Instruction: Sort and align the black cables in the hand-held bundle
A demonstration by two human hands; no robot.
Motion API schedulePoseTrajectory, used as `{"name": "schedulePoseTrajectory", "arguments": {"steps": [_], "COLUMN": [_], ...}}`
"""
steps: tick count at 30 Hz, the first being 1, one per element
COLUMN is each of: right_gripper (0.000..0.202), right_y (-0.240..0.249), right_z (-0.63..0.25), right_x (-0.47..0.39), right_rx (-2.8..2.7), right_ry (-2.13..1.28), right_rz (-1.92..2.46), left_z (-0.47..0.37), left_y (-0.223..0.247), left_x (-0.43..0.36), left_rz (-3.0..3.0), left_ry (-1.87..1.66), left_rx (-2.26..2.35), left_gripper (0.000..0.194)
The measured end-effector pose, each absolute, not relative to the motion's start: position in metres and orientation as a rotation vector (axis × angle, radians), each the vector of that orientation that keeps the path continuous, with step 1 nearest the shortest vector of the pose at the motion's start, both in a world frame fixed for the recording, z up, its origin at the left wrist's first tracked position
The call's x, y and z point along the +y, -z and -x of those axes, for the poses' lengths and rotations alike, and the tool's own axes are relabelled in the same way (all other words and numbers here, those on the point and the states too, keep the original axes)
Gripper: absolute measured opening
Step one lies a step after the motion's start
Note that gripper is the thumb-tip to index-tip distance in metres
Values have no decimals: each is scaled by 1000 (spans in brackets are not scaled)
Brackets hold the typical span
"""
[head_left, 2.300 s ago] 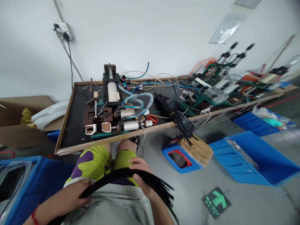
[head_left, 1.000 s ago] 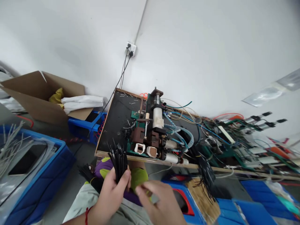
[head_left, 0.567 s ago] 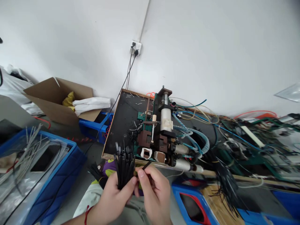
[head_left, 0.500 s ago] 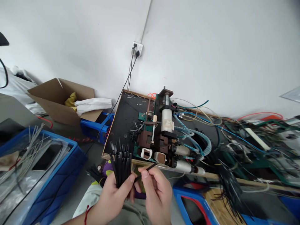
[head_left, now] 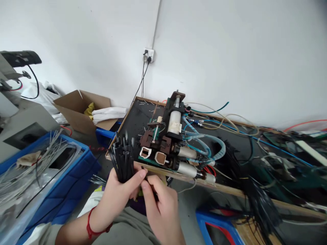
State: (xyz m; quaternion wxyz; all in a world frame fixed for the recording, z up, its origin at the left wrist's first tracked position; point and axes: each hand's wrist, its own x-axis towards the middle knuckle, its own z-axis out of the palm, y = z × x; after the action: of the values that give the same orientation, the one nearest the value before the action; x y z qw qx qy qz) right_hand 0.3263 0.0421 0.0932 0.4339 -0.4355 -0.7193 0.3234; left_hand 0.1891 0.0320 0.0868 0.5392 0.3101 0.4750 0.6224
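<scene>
A bundle of thin black strips or tubes (head_left: 123,158) stands upright in my left hand (head_left: 119,190), whose fingers wrap round its lower part. My right hand (head_left: 159,204) is beside it, thumb and fingers pinched on a single black strip (head_left: 146,173) close to my left thumb. The fingertips of both hands nearly touch. Just beyond the hands, on the bench, is a machine with a white cylinder (head_left: 175,122), brown clamp blocks (head_left: 155,141) and two small openings at its front edge.
A blue crate (head_left: 85,163) with pale cables and a phone (head_left: 62,158) stands at the left. Behind it is an open cardboard box (head_left: 76,110). Black wires (head_left: 260,204) hang over the bench edge (head_left: 237,194) at the right, above a blue stool (head_left: 204,224).
The view has shifted, showing more of the left side. My right hand has come closer to my left, and the single strip now lies lower, mostly hidden between the fingers.
</scene>
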Motion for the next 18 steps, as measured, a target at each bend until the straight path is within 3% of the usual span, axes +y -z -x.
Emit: {"name": "schedulePoseTrajectory", "arguments": {"steps": [9, 14, 18], "right_gripper": [53, 53, 47], "right_y": [-38, -8, 3], "right_z": [-321, -300, -290], "right_x": [23, 23, 38], "right_rx": [-1515, -826, -617], "right_ry": [-1368, -1723, -1789], "right_rz": [982, 785, 611], "left_z": [-183, -183, -177], "left_y": [-83, -79, -77], "left_x": [54, 68, 78], "left_rz": [-557, -564, -535], "left_ry": [-1593, -1570, -1586], "left_rx": [1104, 1093, 1094], "left_gripper": [26, 23, 20]}}
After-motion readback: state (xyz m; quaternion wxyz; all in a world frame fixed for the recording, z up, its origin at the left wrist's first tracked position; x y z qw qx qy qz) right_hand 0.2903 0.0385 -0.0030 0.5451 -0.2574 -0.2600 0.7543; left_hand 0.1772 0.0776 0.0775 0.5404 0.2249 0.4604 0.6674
